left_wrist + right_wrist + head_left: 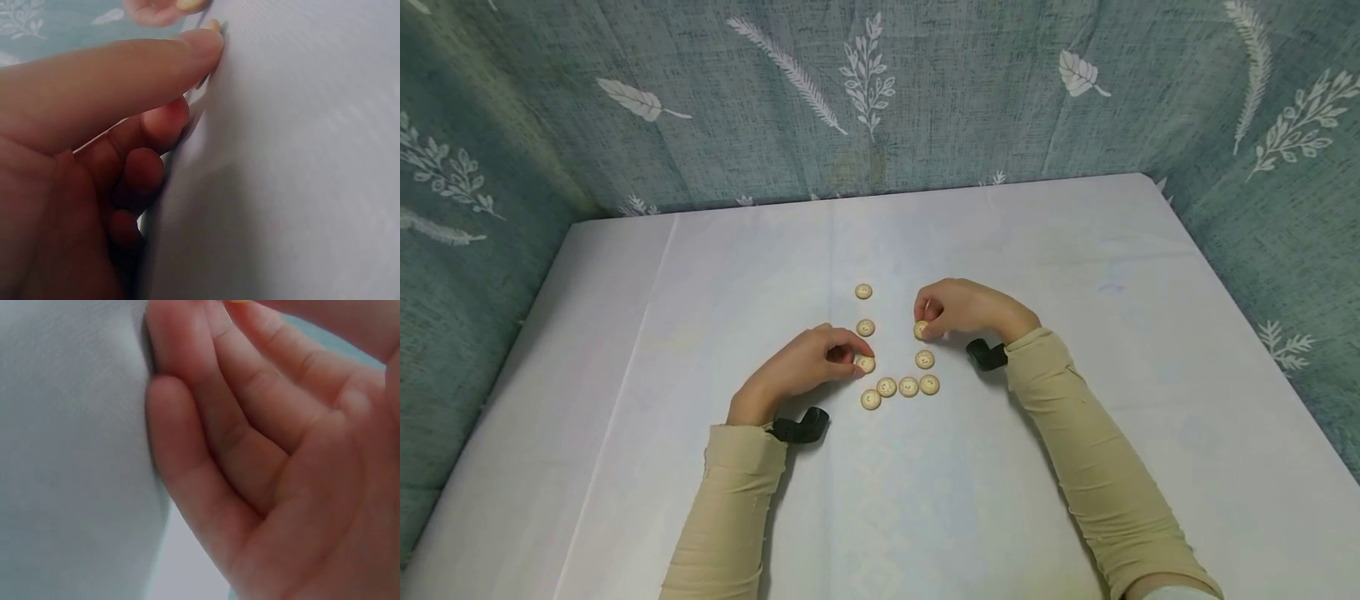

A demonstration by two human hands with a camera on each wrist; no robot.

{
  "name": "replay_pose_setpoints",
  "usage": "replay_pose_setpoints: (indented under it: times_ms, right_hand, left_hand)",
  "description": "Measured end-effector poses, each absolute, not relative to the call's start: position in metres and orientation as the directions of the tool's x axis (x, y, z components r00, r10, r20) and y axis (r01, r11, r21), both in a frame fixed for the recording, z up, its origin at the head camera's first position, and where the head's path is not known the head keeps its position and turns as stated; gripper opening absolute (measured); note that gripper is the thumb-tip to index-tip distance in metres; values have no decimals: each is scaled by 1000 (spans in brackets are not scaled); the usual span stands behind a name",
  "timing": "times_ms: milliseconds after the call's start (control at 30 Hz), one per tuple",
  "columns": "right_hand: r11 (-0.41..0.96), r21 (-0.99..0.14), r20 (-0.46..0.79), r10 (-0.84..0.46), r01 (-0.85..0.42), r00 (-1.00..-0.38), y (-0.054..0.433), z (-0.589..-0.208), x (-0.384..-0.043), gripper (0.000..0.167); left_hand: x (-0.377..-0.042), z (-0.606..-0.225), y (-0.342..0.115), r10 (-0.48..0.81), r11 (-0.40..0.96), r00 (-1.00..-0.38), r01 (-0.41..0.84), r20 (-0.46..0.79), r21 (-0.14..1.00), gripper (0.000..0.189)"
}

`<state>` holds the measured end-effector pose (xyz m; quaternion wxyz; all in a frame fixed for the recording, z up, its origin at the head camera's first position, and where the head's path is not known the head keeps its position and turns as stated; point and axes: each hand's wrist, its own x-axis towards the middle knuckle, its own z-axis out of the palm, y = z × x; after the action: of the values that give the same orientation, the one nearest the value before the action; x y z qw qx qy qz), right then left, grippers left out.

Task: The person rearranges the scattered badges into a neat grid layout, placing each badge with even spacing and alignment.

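Several round, pale wooden buttons lie on the white tabletop in a U-like outline. My left hand (808, 364) pinches a button (867, 365) in the left column between thumb and index finger, low over the cloth. Across from it, my right hand (970, 307) holds another button (920, 331) by its edge at the top of the right column. In the left wrist view the thumb (156, 69) hides most of the button it grips. Only a sliver of the right hand's button (237, 301) shows in the right wrist view, above curled fingers (178, 425).
Two buttons, an upper one (863, 292) and a lower one (865, 327), lie beyond my left hand. Below my right hand is a single button (925, 359), with a bottom row (908, 386) nearer me. A green leaf-patterned curtain (925, 100) surrounds the white table (1037, 517).
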<state>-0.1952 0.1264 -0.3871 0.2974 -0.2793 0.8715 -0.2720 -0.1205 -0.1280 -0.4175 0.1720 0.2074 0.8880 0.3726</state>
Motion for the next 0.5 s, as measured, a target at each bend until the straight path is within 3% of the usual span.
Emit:
replay_pose_setpoints:
  times_ms: [500]
  right_hand:
    - [596,-767,-324,-679,-237,-659,129,-401,-199,15]
  left_hand:
    - [-118,-414,-128,506,641,-848,249,-156,726,19]
